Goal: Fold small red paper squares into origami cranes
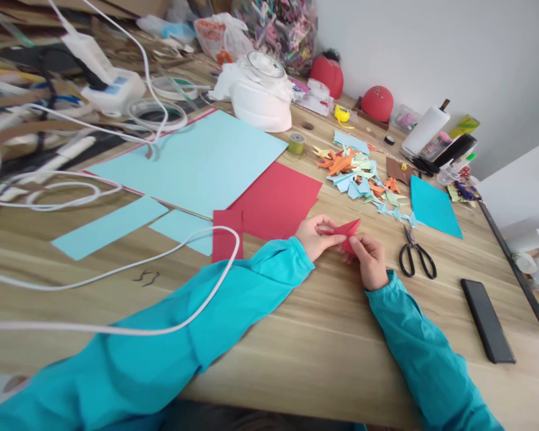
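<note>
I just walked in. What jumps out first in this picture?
The two hands in turquoise sleeves, mid-table: the left hand and right hand pinch a red folded paper between them. Behind them lies a bright pile of folded paper figures, and a large pale blue sheet lies on the wooden table farther left.

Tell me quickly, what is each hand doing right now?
Left hand: closed, pinching the left end of the folded red paper.
Right hand: closed, pinching the same folded red paper from its lower right side.
</note>
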Demonstrator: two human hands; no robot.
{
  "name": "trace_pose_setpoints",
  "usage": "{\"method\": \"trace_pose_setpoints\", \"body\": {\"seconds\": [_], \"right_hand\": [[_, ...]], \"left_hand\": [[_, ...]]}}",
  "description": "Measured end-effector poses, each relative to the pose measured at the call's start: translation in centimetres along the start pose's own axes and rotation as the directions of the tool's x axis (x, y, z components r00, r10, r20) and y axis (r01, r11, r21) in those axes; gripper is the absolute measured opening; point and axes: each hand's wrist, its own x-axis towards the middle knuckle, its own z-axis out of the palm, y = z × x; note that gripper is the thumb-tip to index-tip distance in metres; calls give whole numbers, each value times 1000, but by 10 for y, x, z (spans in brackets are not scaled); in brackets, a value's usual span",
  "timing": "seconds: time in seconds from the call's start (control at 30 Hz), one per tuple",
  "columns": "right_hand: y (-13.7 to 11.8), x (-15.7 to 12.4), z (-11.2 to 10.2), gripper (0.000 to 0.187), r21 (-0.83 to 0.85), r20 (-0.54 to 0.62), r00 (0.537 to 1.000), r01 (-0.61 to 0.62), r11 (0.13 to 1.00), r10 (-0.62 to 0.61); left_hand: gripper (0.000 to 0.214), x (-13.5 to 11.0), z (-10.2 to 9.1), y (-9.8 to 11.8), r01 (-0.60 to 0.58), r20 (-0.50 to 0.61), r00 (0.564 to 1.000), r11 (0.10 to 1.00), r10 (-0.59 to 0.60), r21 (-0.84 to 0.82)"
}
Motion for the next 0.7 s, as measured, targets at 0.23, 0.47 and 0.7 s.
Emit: {"method": "trace_pose_setpoints", "body": {"seconds": [0.23,0.47,0.7], "right_hand": [[2,0,-1,24,-10,7,1000,11,1000,-11],[1,-1,-2,24,4,-16,1000,-6,1000,6],[1,-1,-2,32,43,28,999,-23,999,22]], "left_hand": [[35,-3,2,7,24,35,999,1000,-25,20],[34,-8,5,11,0,18,1000,996,-2,92],[35,-8,5,13,43,11,999,993,-44,111]]}}
